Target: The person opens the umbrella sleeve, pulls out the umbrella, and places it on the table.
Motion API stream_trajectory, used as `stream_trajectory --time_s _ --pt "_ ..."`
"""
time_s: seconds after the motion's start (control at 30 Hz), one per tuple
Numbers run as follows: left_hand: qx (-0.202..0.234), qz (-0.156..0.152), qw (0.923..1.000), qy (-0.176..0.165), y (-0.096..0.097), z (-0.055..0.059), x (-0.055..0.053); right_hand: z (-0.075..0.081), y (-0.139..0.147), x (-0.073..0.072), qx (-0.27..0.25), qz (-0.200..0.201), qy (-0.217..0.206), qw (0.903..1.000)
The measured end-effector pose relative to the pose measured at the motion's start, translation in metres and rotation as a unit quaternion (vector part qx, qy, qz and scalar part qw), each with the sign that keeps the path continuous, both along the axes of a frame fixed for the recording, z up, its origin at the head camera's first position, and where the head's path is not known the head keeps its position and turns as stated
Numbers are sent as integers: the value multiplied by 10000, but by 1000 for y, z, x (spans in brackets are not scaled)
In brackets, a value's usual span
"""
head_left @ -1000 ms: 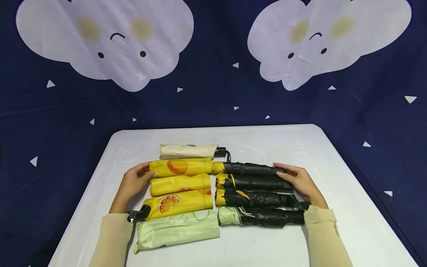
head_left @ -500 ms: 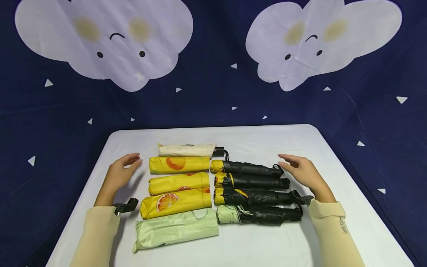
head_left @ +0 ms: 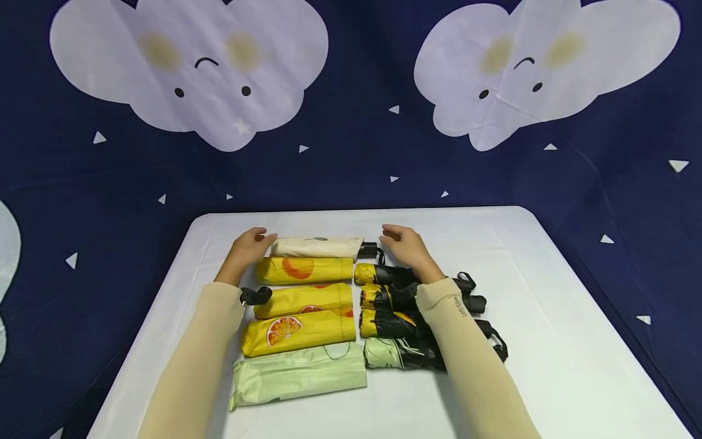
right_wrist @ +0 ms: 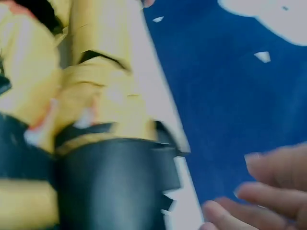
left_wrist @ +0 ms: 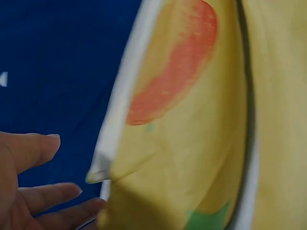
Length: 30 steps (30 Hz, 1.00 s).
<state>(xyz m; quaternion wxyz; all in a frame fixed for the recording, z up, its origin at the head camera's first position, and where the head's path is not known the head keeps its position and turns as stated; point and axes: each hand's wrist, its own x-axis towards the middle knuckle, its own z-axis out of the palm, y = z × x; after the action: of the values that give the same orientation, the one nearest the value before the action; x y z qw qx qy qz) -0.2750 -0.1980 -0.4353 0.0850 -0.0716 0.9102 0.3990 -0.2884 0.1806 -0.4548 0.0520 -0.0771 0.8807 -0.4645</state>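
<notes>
A cream folded umbrella (head_left: 318,247) lies at the far end of two columns of folded umbrellas on the white table (head_left: 548,305). My left hand (head_left: 251,244) is at its left end with relaxed fingers. My right hand (head_left: 403,245) hovers, fingers straight, just right of its black handle (head_left: 368,249). Neither hand grips anything. Below it lie three yellow orange-print umbrellas (head_left: 304,300) and a pale green one (head_left: 298,375). My right forearm partly covers the black umbrellas (head_left: 386,323). The left wrist view shows fingers (left_wrist: 29,191) beside yellow fabric (left_wrist: 192,143). In the blurred right wrist view, fingers (right_wrist: 268,191) sit beside a black umbrella (right_wrist: 110,187).
A dark blue backdrop (head_left: 351,164) with white smiling clouds hangs behind the table and drapes round its sides. Bare white tabletop surrounds the umbrellas on the left, right and near sides.
Both hands have left the sides of the yellow and black umbrellas and moved away from me and inward. They now flank the cream umbrella.
</notes>
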Motion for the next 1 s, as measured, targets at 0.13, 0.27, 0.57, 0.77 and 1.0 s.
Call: stream_trajectory --time_s 0.13,0.27,0.57,0.77,1.0 --pt "114 111 9993 -346 10 -8 -4 -21 -6 -8 220 -352 -35 9991" --pt "289 168 9989 -340 12 -13 -5 -32 -8 -9 279 -144 -271 9991" --pt "434 205 9988 -106 9 -22 -2 -38 -8 -8 87 -10 -300 9995" --pt "560 140 9983 -125 3 -28 -3 -40 -8 -9 -206 -63 -446 9988" --pt "652 -159 9975 -206 -3 -27 -4 -40 -5 -14 -526 -232 -755 9955"
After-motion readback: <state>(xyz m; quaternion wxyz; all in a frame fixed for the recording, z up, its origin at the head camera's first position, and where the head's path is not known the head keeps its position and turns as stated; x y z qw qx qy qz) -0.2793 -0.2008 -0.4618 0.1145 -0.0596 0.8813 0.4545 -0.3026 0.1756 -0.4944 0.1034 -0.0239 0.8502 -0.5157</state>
